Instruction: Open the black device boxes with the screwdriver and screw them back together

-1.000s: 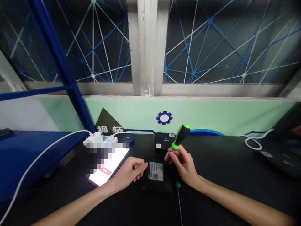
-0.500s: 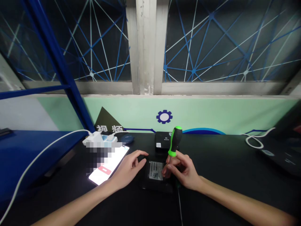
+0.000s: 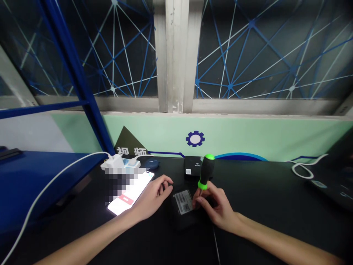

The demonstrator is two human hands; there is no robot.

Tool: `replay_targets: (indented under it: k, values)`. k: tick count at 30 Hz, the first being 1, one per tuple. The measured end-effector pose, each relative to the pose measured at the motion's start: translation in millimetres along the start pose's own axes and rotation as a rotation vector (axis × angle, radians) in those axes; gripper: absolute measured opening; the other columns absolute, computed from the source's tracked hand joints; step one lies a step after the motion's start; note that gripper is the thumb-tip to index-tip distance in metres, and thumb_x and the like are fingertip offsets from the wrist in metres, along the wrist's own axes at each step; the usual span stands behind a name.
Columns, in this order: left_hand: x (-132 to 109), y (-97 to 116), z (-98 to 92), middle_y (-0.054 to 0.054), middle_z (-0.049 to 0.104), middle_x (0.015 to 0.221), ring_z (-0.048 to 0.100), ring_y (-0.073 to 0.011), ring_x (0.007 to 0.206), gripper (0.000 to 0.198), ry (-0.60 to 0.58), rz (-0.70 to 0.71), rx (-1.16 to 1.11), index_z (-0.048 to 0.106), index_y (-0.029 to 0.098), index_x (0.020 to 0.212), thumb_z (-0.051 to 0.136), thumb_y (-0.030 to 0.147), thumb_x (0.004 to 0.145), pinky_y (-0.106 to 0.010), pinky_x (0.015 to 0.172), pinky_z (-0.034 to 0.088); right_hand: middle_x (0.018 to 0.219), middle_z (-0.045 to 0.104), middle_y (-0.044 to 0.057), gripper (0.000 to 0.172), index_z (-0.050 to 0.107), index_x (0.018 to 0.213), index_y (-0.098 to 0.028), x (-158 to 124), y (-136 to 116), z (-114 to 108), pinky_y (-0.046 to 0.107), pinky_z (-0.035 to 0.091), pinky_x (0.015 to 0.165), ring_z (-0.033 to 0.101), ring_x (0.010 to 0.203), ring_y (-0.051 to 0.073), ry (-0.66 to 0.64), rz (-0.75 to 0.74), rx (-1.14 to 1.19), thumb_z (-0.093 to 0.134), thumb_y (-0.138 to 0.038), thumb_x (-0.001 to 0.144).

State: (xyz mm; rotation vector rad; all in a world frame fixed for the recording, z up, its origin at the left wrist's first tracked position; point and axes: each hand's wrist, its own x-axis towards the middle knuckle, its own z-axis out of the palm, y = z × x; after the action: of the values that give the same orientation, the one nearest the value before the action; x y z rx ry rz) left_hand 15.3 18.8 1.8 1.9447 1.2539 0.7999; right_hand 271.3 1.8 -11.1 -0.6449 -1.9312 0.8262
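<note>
Screwdriver [image 3: 207,171], black and green (slightly tilted), is held by right grip [image 3: 220,209], left grip [image 3: 152,198] parted.

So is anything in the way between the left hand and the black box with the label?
Nothing visible. The left hand is right beside the black box; the screwdriver, in the right hand, is toward its right side.

Black desk [image 3: 264,198] against pale-green wall [image 3: 162,132]; gear decal [image 3: 195,138] mid-wall, dark triangle graphic [image 3: 127,140] left of it. Two dark windows [image 3: 259,62] above, blue/white line pattern, scuffed pale frame [image 3: 177,55] between. Blue post [image 3: 66,60] slants at left, blue surface [image 3: 52,180] below. Far right too dim to make out.
</note>
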Motion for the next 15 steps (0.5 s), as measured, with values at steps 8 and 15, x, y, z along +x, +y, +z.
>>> replay_targets:
  k: [8, 15]
  values:
    - [-3, 4, 1.4, 0.009, 0.034, 0.056, 0.032, -0.0108, 0.052, 0.027, -0.026, 0.023, 0.073, 0.052, 0.021, 0.083, 0.048, 0.042, 0.099, -0.024, 0.054, 0.027, 0.082, 0.07, 0.005, 0.012, 0.058, 0.092, -0.021, 7, 6, 1, 0.028, 0.052, 0.069, 0.067, 0.072, 0.018, 0.131, 0.017, -0.088, 0.052, -0.027, 0.101]
    - [-3, 6, 2.0, 0.007, 0.033, 0.055, 0.031, -0.0102, 0.051, 0.04, -0.066, 0.069, 0.143, 0.037, 0.02, 0.065, 0.048, 0.041, 0.098, -0.025, 0.051, 0.023, 0.077, 0.071, 0.004, 0.012, 0.056, 0.093, -0.021, 15, 6, -2, 0.028, 0.051, 0.071, 0.067, 0.07, 0.018, 0.141, 0.018, -0.127, 0.052, -0.03, 0.101]
